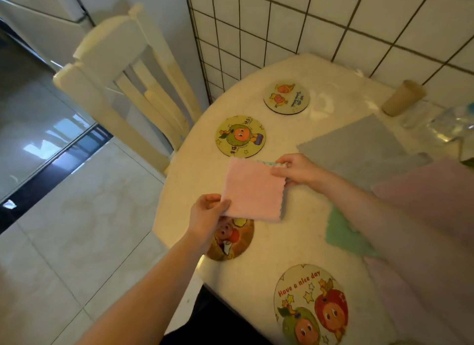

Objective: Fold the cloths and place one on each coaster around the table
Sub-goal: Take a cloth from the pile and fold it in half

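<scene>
Pink cloth (252,190), folded square, hangs above the counter (295,231) between our hands: left hand (209,216) pinches its near-left corner, right hand (297,168) its far-right edge. We should keep the layers pinched (they slip easily) and lower it squarely onto the coaster (232,238) beneath.

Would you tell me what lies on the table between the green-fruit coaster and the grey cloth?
In the head view, only bare tabletop separates the green-fruit coaster from the grey cloth.
</scene>
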Demonstrator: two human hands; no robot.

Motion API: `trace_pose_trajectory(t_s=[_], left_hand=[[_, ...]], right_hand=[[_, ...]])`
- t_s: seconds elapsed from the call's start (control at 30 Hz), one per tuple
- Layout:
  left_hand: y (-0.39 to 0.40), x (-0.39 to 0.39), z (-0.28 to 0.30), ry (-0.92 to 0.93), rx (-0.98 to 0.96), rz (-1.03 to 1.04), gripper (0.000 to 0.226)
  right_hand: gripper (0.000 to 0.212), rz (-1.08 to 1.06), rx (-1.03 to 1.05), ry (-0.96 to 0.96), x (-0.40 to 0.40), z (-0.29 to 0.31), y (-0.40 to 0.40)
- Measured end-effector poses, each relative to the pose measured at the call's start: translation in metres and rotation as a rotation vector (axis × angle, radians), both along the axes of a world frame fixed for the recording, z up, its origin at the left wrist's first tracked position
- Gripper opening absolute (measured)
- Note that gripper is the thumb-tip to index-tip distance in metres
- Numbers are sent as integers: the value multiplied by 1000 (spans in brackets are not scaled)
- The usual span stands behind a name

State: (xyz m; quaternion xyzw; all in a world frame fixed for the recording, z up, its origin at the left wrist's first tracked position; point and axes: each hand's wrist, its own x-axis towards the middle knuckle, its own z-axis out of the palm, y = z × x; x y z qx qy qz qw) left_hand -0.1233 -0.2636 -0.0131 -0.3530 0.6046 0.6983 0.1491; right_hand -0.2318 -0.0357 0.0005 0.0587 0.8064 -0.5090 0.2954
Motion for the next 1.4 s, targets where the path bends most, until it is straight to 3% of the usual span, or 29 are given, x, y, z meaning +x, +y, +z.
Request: trace_pose_trajectory(t_s=[0.27, 0.43, 0.5, 0.87, 1.1, 1.27, 1.4], left_hand=[[10, -168, 24, 124, 23, -162, 13], [34, -277, 21, 132, 159, -296, 38], [45, -314, 12, 154, 143, -329, 37], [97, -452, -56, 324, -271, -476, 21], [102, -463, -76, 545, -621, -712, 21], [102, -453, -76, 775, -921, -801, 24], [102, -430, -69, 976, -1019, -978, 27]], right_hand=[[10, -470, -161, 4, -68, 23, 26], [13, -737, -212, 2, -127, 16, 41], [12, -811, -224, 11, -149, 10, 48], [6, -975, -172, 43, -224, -52, 72], [14, -966, 125, 75, -234, -81, 76], [15, -967, 125, 62, -225, -81, 83], [16, -955, 91, 74, -202, -71, 89]])
